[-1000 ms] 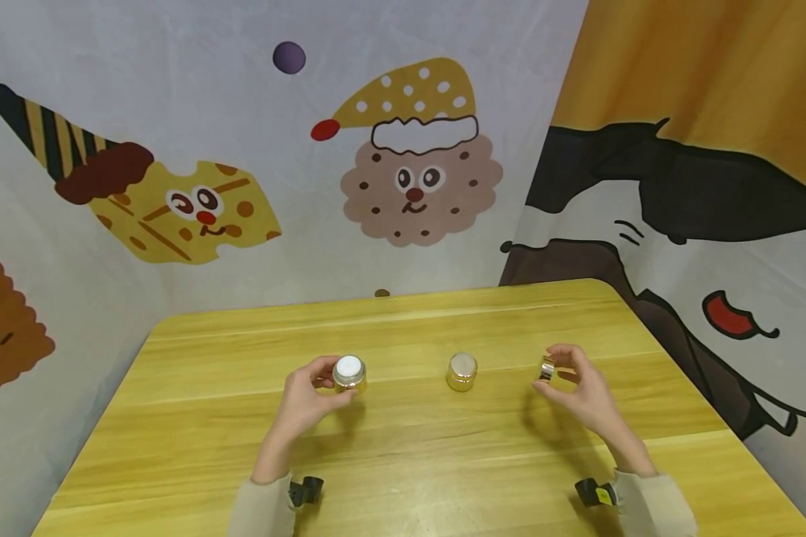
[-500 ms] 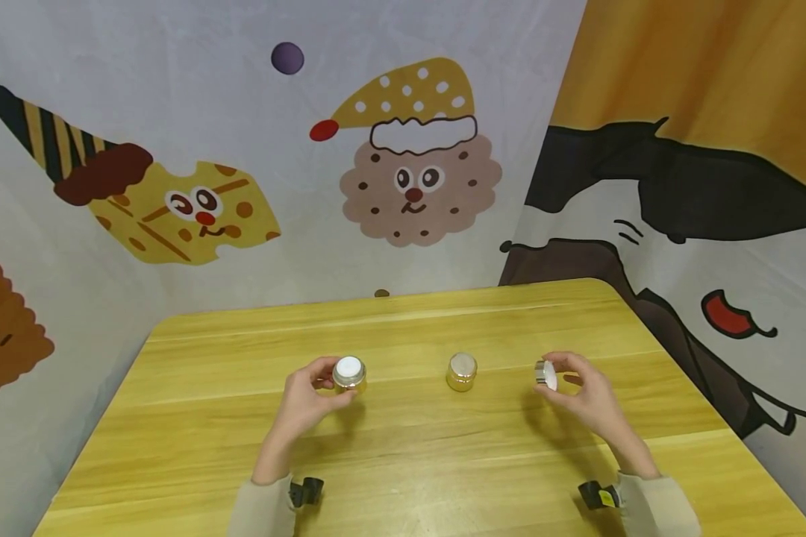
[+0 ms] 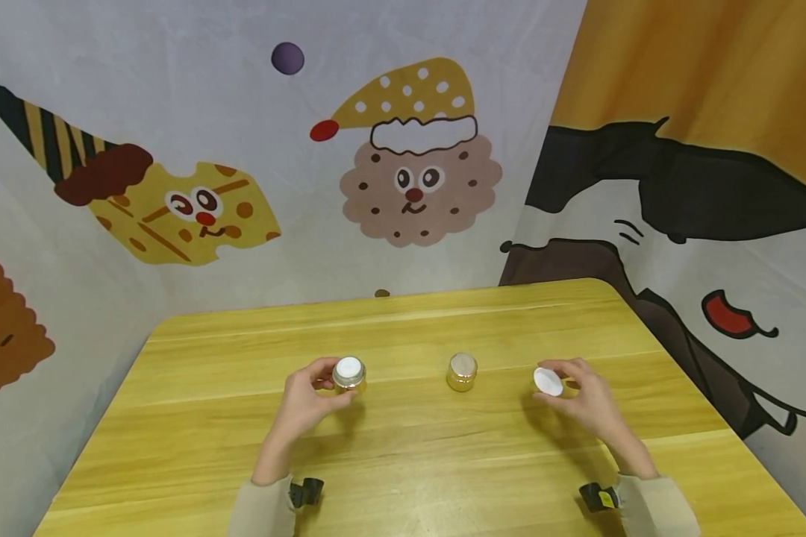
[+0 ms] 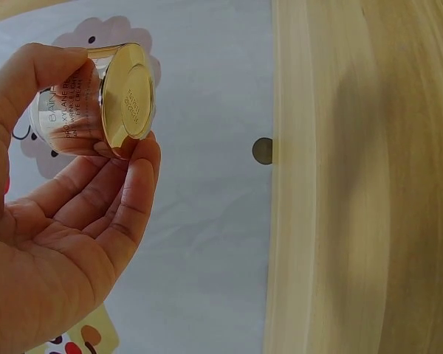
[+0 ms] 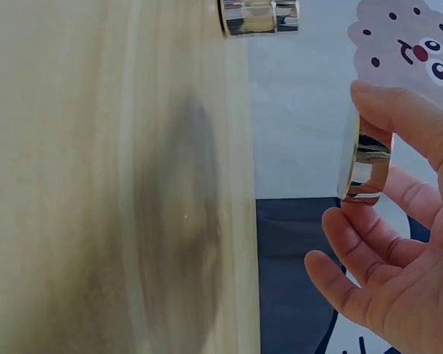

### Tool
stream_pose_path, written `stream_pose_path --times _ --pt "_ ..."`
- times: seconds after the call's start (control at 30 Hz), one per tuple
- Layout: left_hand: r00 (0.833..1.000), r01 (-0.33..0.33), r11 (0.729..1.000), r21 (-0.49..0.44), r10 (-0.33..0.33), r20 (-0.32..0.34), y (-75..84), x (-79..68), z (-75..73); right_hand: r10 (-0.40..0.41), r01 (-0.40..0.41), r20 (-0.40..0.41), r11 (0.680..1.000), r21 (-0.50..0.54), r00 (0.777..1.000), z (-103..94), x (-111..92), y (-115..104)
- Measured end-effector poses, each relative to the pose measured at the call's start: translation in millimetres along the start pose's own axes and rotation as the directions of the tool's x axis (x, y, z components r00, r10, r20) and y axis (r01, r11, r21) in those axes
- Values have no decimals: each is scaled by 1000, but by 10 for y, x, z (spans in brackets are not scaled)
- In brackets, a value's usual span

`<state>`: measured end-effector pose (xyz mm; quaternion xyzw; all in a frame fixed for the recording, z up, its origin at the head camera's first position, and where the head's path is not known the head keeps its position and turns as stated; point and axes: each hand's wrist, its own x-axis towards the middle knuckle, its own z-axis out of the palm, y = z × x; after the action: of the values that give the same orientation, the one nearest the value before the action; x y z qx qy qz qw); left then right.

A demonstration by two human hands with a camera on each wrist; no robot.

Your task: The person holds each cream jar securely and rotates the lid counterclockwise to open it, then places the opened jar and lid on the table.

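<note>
My left hand (image 3: 307, 393) holds an eye cream jar (image 3: 349, 374) above the table, white top up and its lid off. In the left wrist view, the jar (image 4: 88, 99) shows printed lettering and a gold base, between thumb and fingers. On the right, my right hand (image 3: 580, 388) pinches a round lid (image 3: 548, 382) by its edge, its white inside facing the head camera. The right wrist view shows the lid's (image 5: 371, 166) shiny gold side. A second gold jar (image 3: 462, 371), closed with a pinkish top, stands on the table between the hands.
The wood-grain table (image 3: 403, 447) ends at a back edge against a hanging cloth (image 3: 208, 89) printed with cartoon figures. Dark camera mounts sit at both wrists, the left mount (image 3: 307, 492) and the right mount (image 3: 598, 497).
My right hand has turned the lid from edge-on until its white inside faces the head camera, dipping slightly toward me. The left hand, its jar and the standing jar stay put.
</note>
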<state>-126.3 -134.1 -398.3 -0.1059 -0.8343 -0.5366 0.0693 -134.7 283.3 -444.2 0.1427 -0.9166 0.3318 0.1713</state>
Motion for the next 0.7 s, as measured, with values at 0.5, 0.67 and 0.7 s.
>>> stream_pose_path --times 0.5,0.67,0.7 --pt "1000 11 999 -39 -11 17 -346 52 38 53 -52 120 999 -10 991 69 -15 122" --pt "1000 21 999 -32 -21 16 -352 59 38 87 -83 157 996 -30 984 95 -13 161" --pt "1000 23 999 -32 -22 17 -354 58 38 83 -79 157 996 -31 984 104 -16 168"
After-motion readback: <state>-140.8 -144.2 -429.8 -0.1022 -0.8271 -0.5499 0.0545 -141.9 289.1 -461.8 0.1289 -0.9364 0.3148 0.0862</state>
